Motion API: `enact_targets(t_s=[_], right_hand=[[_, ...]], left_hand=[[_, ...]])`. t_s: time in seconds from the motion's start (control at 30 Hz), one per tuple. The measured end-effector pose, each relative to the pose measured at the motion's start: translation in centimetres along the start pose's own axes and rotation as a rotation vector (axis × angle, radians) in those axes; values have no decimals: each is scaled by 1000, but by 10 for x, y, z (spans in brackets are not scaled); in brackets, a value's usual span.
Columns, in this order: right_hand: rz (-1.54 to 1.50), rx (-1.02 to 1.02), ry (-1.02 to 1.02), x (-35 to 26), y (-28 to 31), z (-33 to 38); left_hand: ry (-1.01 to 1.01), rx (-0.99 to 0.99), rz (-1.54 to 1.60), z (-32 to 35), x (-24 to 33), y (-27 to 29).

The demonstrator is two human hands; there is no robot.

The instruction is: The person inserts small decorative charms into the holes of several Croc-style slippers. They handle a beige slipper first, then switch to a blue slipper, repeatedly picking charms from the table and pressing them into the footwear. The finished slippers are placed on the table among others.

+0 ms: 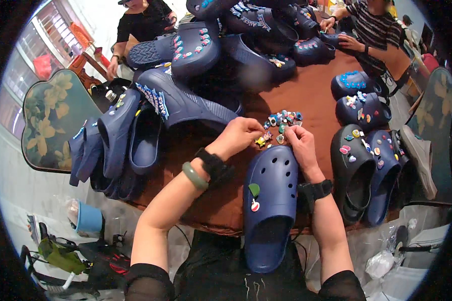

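Observation:
A navy blue clog [270,205] lies in front of me with its toe pointing away and its heel over the table's near edge. On its left side sit a green half-round charm [254,189] and a red and white charm [255,205]; several holes are bare. Beyond the toe is a pile of small colourful shoe charms [285,118]. My left hand [238,138] is closed at the pile's left side, fingertips pinched by a yellow charm [260,142]. My right hand [301,145] pinches at the pile's right side, just above the clog's toe. What either pinch holds is too small to make out.
Navy clogs with charms [186,103] are heaped at the back and left of the brown-covered table [286,93]. More decorated clogs [354,165] line the right side. Two people [144,20] work across the table. A blue bin [89,219] stands on the floor at left.

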State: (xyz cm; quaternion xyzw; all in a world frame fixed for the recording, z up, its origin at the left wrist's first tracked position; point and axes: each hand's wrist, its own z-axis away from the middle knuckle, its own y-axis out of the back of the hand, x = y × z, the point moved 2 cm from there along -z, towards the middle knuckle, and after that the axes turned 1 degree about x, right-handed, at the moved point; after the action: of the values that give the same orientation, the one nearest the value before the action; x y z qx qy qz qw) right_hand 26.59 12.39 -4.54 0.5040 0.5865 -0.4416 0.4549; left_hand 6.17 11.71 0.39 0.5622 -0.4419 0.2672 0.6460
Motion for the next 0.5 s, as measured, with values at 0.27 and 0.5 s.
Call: enact_targets(t_s=[0.27,0.5], right_hand=[[100,-923,299,-63,9,5],[1,-977,171,-55,13,6]], left_hand=[[-132,-12,-608,-23,4,-29],[-203,89,-342,-21,1,-24]])
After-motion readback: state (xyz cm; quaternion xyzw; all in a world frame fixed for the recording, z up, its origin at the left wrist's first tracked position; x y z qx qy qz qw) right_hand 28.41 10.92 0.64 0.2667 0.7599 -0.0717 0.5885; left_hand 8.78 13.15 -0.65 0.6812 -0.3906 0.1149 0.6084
